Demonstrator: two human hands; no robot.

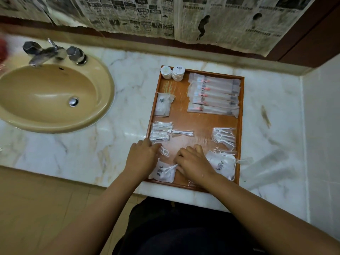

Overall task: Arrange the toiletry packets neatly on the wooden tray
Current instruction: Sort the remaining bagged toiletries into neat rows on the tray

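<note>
Head view: I see the wooden tray (184,116) lying on the marble tabletop (119,80), to the right of a tan sink (51,100). Newspaper sheets (147,13) cover the wall behind.

On the tray, two stacks of round soaps (172,72) stand in the far left corner, and toothbrush packets (213,94) are lined up at the far right. A pile of cotton swab packets (161,132) lies by the left rim, and floss pick packets (224,137) lie by the right rim.

My left hand (141,157) rests at the near left rim, its fingertips just beside the swab pile. I cannot tell whether it grasps anything. My right hand (195,161) is curled over the tray's near part and pinches a small swab packet (170,168) above an emblem-printed pouch (161,173). A second printed pouch (222,164) lies just to its right.
</note>
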